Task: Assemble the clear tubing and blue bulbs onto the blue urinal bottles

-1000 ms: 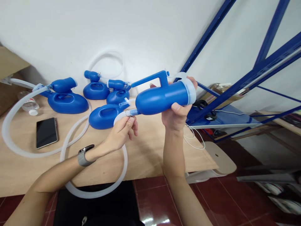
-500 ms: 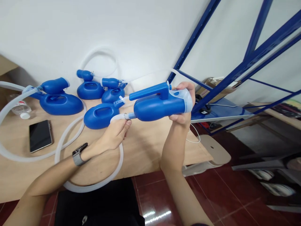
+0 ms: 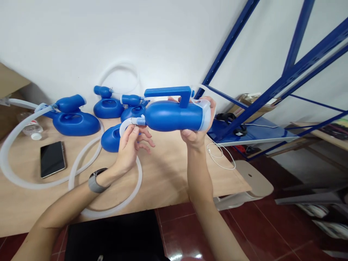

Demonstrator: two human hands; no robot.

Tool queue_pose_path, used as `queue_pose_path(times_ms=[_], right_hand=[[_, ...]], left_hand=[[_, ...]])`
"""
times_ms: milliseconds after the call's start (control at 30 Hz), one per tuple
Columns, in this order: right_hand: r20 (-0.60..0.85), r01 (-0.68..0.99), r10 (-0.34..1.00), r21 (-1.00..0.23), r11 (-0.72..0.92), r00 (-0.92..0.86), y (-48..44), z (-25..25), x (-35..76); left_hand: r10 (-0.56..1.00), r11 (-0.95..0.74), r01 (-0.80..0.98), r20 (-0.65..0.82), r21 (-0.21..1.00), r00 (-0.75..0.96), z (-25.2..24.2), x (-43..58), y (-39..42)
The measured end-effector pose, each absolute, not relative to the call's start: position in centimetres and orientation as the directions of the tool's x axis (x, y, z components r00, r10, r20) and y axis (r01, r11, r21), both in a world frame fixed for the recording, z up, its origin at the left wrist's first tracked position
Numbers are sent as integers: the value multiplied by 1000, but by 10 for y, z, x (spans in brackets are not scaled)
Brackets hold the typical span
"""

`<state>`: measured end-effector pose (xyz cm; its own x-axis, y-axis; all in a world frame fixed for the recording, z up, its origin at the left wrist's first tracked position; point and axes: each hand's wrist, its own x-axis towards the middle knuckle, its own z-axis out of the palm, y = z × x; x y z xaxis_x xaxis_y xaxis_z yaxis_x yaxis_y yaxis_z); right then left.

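My right hand (image 3: 199,127) is closed around the capped end of a blue plastic urinal head (image 3: 172,115), held level above the table with its handle upward. A translucent cap (image 3: 206,115) covers its right end. From its narrow left spout runs a clear hose (image 3: 125,127), with a thin wire clamp (image 3: 133,121) at the joint. My left hand (image 3: 132,145) has its thumb against the hose just below the clamp, while the other fingers are spread loosely. Behind that hand, a blue urinal bottle (image 3: 110,139) stands partly hidden.
More blue urinal bottles (image 3: 77,125) with hoses stand along the wall. On the wooden table (image 3: 168,181) lie a phone (image 3: 53,159) and a clear plastic bottle (image 3: 34,129). A blue metal shelf (image 3: 261,132) and a stool (image 3: 257,179) stand to the right.
The blue urinal head has moved slightly left and turned more level. My left hand has rotated, its fingers loosening from a tight pinch. The hose end now bends up at the spout.
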<state>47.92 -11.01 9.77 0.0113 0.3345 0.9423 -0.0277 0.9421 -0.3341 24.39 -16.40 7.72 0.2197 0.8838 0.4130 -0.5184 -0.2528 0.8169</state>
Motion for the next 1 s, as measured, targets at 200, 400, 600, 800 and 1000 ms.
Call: queue_pose_path(times_ms=[200,400,600,800,1000], right_hand=[[943,-78,330,-333,940,-48,-113,98,467],[944,-6,316,-318,948,-90,-121,101,478],[946,9,153,-157,988,-287,-146,124,482],[892,29,196,-202,979,-408,-158,135,475],[885,112,403,-387,915,-233,-144,125,482]], left_hand=[[885,-244,-573,422,782,199,74,246,-165],[862,-407,-393,489,824,132,60,246,-167],[635,-768,221,760,602,139,55,232,-141],[626,-729,501,749,465,216,65,216,-126],[703,-665,435,706,607,89,72,213,-124]])
